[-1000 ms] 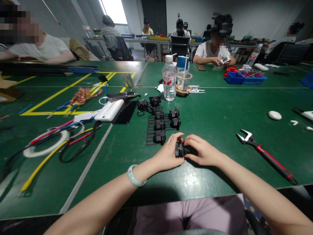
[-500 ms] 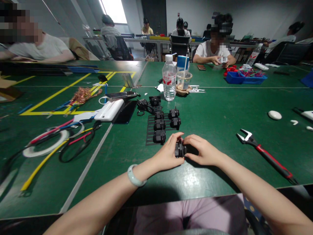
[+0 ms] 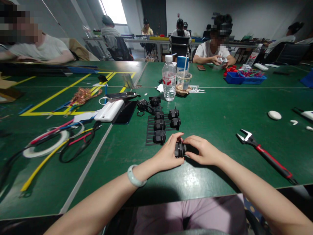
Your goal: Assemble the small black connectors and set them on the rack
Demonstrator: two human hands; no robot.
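Between my two hands is a black cable gland (image 3: 179, 150), a ribbed, nut-like plastic fitting, low over the green table (image 3: 215, 107). My left hand (image 3: 168, 153) grips its left side, thumb below and fingers above. From the other side, my right hand (image 3: 202, 150) closes its fingertips on the right end, which is partly hidden. Just beyond my left hand, several more black cable glands (image 3: 159, 136) rest in two rows on a black slotted plate (image 3: 149, 138). Loose black parts (image 3: 154, 101) lie behind them.
An adjustable wrench (image 3: 266, 156) with red-and-black handle lies right, near a white case (image 3: 274, 115). A water bottle (image 3: 169, 78) and a cup (image 3: 184, 81) stand ahead. Left are cables (image 3: 44, 163), a white phone-like box (image 3: 109, 110) and copper wire (image 3: 84, 95). A co-worker (image 3: 211, 52) sits opposite.
My hands and the cable gland stay almost where they were; only my right hand's fingers shift very slightly.
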